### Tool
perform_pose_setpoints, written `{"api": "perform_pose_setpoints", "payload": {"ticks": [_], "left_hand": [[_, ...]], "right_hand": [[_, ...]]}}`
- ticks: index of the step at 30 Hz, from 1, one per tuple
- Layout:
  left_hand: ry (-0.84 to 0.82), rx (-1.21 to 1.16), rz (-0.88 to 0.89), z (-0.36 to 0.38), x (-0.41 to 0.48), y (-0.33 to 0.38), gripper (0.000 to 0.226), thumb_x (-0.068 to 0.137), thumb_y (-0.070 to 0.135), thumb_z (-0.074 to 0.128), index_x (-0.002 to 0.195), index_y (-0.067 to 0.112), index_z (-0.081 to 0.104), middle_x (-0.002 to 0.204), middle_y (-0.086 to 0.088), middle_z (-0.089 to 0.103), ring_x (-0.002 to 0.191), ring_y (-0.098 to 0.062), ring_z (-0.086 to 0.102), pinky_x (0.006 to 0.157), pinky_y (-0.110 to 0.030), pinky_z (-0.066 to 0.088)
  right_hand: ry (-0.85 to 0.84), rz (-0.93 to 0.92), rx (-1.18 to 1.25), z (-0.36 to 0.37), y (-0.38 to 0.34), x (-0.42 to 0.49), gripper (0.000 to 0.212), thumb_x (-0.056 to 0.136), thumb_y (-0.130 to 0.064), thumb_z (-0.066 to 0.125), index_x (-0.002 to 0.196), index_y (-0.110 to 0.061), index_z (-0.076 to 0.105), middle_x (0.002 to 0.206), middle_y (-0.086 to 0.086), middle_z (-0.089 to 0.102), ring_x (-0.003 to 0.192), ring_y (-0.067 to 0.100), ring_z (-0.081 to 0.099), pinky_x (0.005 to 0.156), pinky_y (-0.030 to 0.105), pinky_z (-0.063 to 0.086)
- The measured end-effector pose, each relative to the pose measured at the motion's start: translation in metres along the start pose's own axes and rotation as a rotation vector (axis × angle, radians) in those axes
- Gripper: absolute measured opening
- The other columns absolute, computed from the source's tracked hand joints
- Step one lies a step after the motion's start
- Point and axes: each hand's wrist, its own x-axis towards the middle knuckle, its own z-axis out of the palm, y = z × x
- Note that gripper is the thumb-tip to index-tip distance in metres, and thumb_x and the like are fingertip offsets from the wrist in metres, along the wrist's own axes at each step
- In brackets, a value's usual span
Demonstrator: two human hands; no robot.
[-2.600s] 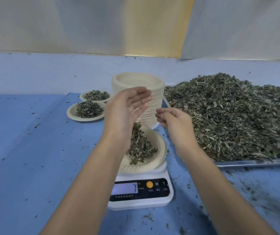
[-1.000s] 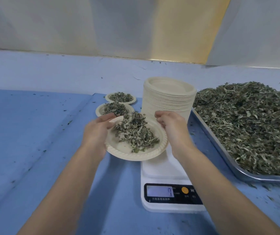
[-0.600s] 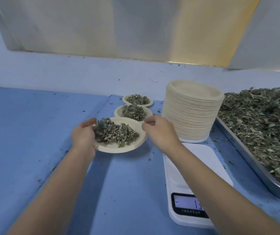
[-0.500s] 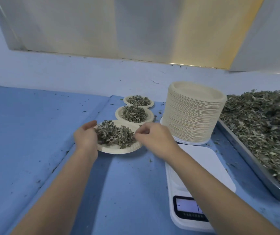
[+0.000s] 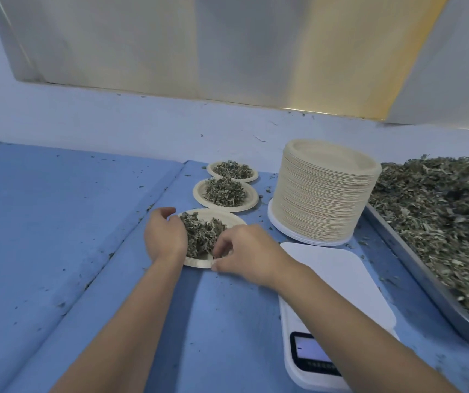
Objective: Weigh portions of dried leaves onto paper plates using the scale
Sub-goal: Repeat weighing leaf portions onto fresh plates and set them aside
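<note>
Where the plate (image 5: 219, 216) of leaves (image 5: 202, 234) sits on the tabletop (image 5: 57, 222), left hand (image 5: 165, 236) grips its left rim. Right hand (image 5: 246, 251) pinches its near rim; scale (image 5: 327, 268) just beside.

Place: a small workshop bench where dried herbs are portioned by hand.
Bulk stock: a wide metal tray (image 5: 414, 262) at the right, heaped with dried leaves (image 5: 440, 211).
Supplies: a tall stack of paper plates (image 5: 324, 194) just beside the tray.
Tool: a white digital scale (image 5: 338, 282) with a small display, in front of the stack.
Handwork: a left hand (image 5: 165, 239) and a right hand (image 5: 244, 256) hold the nearest plate (image 5: 227, 218) of leaves at its rim. Two more filled plates (image 5: 199, 194) stand in a row behind it.
Surface: a blue covered table (image 5: 57, 236) strewn with leaf crumbs (image 5: 267, 190).
Backdrop: a plain pale wall (image 5: 114, 117) under a smooth grey and yellow panel (image 5: 170, 46).
</note>
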Motion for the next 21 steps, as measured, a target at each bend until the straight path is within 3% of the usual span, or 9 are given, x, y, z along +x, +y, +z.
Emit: {"api": "perform_pose_setpoints", "payload": {"ticks": [4,7,10,12,17,19,21], "left_hand": [[0.041,-0.125,-0.042,-0.002,0.001,0.005,0.033,0.088,0.008,0.035,0.109,0.015,0.06,0.086,0.004,0.058,0.064,-0.009,0.049,0.061,-0.025,0.038],[0.104,-0.166,-0.011,-0.006,-0.001,0.012,0.032,0.088,0.006,0.035,0.105,0.015,0.06,0.075,0.017,0.048,0.062,0.002,0.044,0.048,-0.007,0.032],[0.125,-0.203,0.003,-0.009,-0.004,0.021,0.033,0.087,0.006,0.035,0.104,0.015,0.061,0.078,0.014,0.051,0.073,-0.012,0.048,0.066,-0.023,0.034],[0.123,-0.227,0.011,-0.01,-0.007,0.025,0.032,0.086,0.005,0.035,0.102,0.016,0.062,0.08,0.01,0.054,0.078,-0.016,0.049,0.07,-0.025,0.033],[0.083,-0.278,0.05,-0.007,-0.018,0.038,0.029,0.085,0.004,0.038,0.095,0.017,0.062,0.083,0.009,0.058,0.073,-0.01,0.052,0.07,-0.025,0.034],[0.031,-0.324,0.069,-0.002,-0.027,0.045,0.028,0.084,0.003,0.038,0.086,0.018,0.061,0.092,0.004,0.065,0.082,-0.01,0.058,0.073,-0.024,0.037],[-0.023,-0.372,0.079,0.005,-0.038,0.053,0.03,0.083,0.001,0.037,0.078,0.021,0.059,0.089,0.004,0.066,0.09,-0.013,0.062,0.074,-0.023,0.041]], "right_hand": [[0.016,-0.017,-0.048,0.001,0.0,0.0,0.011,0.079,-0.029,0.074,0.089,-0.024,0.07,0.097,-0.007,0.065,0.096,0.014,0.058,0.079,0.031,0.049],[0.012,-0.026,-0.077,0.002,-0.002,0.001,0.011,0.08,-0.03,0.073,0.089,-0.025,0.07,0.098,-0.008,0.065,0.096,0.014,0.058,0.078,0.031,0.049],[0.015,-0.025,-0.088,0.002,-0.001,0.001,0.01,0.08,-0.031,0.072,0.089,-0.026,0.069,0.097,-0.008,0.063,0.096,0.014,0.057,0.077,0.031,0.048],[0.021,-0.026,-0.102,0.003,0.0,0.001,0.01,0.081,-0.03,0.071,0.089,-0.026,0.069,0.097,-0.008,0.063,0.097,0.015,0.057,0.077,0.031,0.048],[0.019,-0.01,-0.024,-0.002,0.001,-0.002,0.019,0.076,-0.029,0.074,0.094,-0.025,0.07,0.098,-0.009,0.064,0.095,0.012,0.057,0.078,0.029,0.048],[0.031,-0.006,0.111,-0.01,0.005,-0.005,0.019,0.075,-0.022,0.075,0.093,-0.023,0.072,0.094,-0.008,0.067,0.083,0.002,0.058,0.077,0.023,0.049],[0.137,-0.001,0.211,-0.021,0.01,-0.007,0.013,0.077,-0.017,0.073,0.089,-0.021,0.073,0.085,-0.009,0.068,0.064,-0.009,0.053,0.066,0.011,0.044]]}}
